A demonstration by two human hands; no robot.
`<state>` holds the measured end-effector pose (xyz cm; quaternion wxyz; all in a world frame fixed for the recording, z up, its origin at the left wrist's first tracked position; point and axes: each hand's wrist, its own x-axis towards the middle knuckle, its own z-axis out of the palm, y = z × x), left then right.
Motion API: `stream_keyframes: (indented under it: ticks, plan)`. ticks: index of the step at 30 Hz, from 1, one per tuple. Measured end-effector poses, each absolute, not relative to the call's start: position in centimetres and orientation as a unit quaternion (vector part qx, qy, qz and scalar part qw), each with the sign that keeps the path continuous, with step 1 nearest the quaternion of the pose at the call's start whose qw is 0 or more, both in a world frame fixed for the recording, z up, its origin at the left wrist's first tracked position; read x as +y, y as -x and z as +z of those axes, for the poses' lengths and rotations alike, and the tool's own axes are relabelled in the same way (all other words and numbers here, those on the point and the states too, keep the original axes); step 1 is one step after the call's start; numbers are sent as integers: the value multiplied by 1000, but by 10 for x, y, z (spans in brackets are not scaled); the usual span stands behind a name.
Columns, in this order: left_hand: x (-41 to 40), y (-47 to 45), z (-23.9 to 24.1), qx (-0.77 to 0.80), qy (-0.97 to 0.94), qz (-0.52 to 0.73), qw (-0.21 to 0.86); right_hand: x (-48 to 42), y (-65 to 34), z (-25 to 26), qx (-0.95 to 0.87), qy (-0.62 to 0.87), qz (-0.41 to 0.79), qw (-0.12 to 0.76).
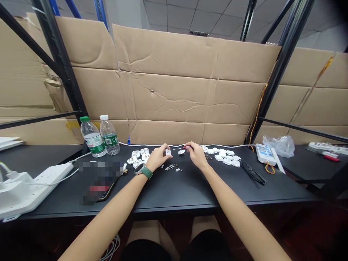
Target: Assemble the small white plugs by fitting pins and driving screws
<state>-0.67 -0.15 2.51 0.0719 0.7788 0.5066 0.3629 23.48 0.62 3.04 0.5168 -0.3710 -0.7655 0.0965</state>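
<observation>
Between the fingertips of my left hand [157,157] is a small white plastic housing [168,152], held just above the table. My right hand [197,156] grips a screwdriver [177,148] with a red handle, its thin shaft pointing left at the housing. Whether the tip sits in a screw is too small to tell. Another white piece [181,152] lies beneath the shaft. Small metal and clear parts [172,167] are scattered in front of my hands. White housings [137,153] lie left of my left hand, and closed-looking white pieces [227,161] spread right of my right hand, near tiny screws [208,157].
Two water bottles [94,139] stand at the back left. A white power strip [38,190] and a partly blurred dark phone [108,192] lie on the left. Black glasses [252,173], a white box [265,154] and a plastic bag [281,145] are on the right. Cardboard [168,98] walls the back.
</observation>
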Motion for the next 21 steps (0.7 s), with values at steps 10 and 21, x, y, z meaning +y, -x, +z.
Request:
stream_keyframes:
  ticks: [10,21]
  plan:
    - [-8,2,31,482,-807,331,91,10,-235,27,-768,378,88,510]
    - [-9,2,32,483,-798,348,97,12,-237,25,-756,394,79,516]
